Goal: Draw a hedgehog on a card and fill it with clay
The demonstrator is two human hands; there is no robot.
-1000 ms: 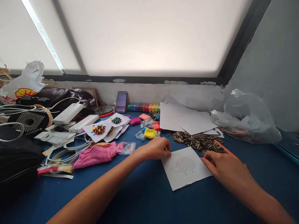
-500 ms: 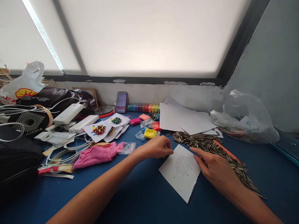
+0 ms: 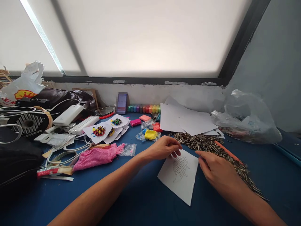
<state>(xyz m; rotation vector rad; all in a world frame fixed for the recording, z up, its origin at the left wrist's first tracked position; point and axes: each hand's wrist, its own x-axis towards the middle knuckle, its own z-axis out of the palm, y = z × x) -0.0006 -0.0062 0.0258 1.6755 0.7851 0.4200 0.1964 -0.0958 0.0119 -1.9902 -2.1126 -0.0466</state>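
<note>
A white sheet of paper [image 3: 177, 190] with a line drawing of a hedgehog-like animal lies on the blue table. Over its top edge is my left hand [image 3: 166, 147], fingers loosely bent and apart; whether the fingertips touch the sheet I cannot tell. Just off the paper's right corner, my right hand [image 3: 216, 168] has its index finger stretched out and its thumb apart, with nothing seen in it. A heap of striped sunflower seeds [image 3: 199, 142] spreads behind and beside the right hand. An orange strip [image 3: 228, 152] lies on the seeds.
Yellow clay [image 3: 151, 135] in plastic wrap sits behind my left hand. White sheets [image 3: 185, 117] are stacked at the back. Leftward are decorated paper pieces [image 3: 100, 130], a pink cloth [image 3: 97, 158], power banks [image 3: 84, 125] and cables. A clear plastic bag [image 3: 249, 119] stands at right.
The paper has turned counterclockwise. My left hand has moved slightly right over its top edge, and its fingers have loosened from a pinch. The right hand has shifted slightly right, off the paper.
</note>
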